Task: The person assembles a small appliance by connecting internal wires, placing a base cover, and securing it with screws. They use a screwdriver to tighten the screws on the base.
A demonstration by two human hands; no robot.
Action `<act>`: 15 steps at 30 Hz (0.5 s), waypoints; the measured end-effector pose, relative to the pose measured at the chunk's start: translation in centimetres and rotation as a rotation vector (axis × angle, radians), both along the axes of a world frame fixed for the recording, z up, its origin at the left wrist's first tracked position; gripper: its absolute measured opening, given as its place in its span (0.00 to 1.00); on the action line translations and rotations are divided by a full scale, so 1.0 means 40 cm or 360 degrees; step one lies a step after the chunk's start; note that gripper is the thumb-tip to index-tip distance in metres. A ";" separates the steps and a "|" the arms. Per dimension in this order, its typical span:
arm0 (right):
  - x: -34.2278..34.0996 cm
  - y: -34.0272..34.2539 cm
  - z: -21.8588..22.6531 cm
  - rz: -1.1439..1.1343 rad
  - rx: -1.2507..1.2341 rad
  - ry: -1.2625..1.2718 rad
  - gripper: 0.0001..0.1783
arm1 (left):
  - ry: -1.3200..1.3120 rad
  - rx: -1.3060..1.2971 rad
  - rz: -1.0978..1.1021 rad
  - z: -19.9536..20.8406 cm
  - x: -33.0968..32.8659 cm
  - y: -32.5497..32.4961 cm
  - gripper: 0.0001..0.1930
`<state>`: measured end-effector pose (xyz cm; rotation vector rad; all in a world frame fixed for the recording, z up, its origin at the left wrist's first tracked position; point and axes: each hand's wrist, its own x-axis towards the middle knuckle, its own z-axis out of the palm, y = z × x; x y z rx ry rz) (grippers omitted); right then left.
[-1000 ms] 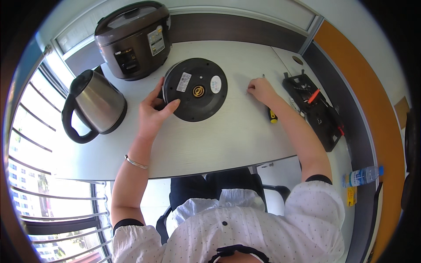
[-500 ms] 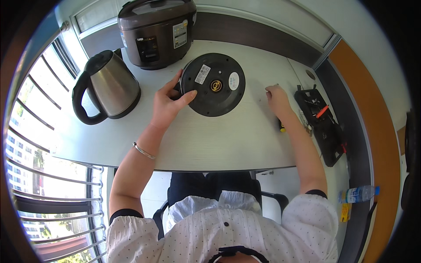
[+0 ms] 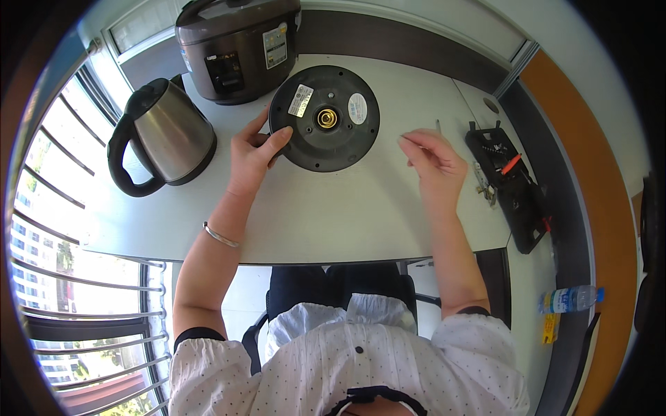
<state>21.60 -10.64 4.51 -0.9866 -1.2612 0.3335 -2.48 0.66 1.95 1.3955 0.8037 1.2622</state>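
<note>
My left hand (image 3: 258, 151) grips a round black appliance base (image 3: 312, 145) by its left edge, thumb on top. Its underside faces me, with screw holes round the rim, two pale labels and a brass-coloured ring connector (image 3: 327, 118) in the middle. To the right of it, above the table, my right hand (image 3: 438, 166) has thumb and fingertips pressed together. Anything between those fingertips is too small to make out. Just past this hand the tip of a thin metal rod (image 3: 438, 125) shows; the rest lies hidden behind the hand.
A steel kettle (image 3: 173, 132) with a black handle stands at the left, and a brown rice cooker (image 3: 239, 59) behind it. At the right lie an open black tool case (image 3: 513, 187) with a red tool (image 3: 511, 163) and small metal parts (image 3: 484, 187). A water bottle (image 3: 572, 300) is farther right.
The black base has shifted slightly left and away from me with my left hand. My right hand has turned and come a little left and nearer, fingertips pinched toward the base.
</note>
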 end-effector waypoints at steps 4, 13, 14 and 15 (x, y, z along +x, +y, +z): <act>-0.044 0.043 0.002 0.0012 0.0163 -0.0161 0.07 | 0.0010 0.0024 -0.0029 0.002 -0.003 -0.003 0.36; -0.075 0.092 -0.005 -0.0220 0.0194 -0.0609 0.08 | 0.0131 0.0003 -0.0034 0.011 -0.007 -0.015 0.38; -0.074 0.093 -0.008 -0.0250 0.0176 -0.0634 0.07 | 0.0143 0.0002 -0.0036 0.009 -0.006 -0.014 0.38; -0.075 0.095 -0.014 -0.0278 0.0160 -0.0654 0.07 | 0.0159 0.0003 -0.0035 0.009 -0.008 -0.011 0.38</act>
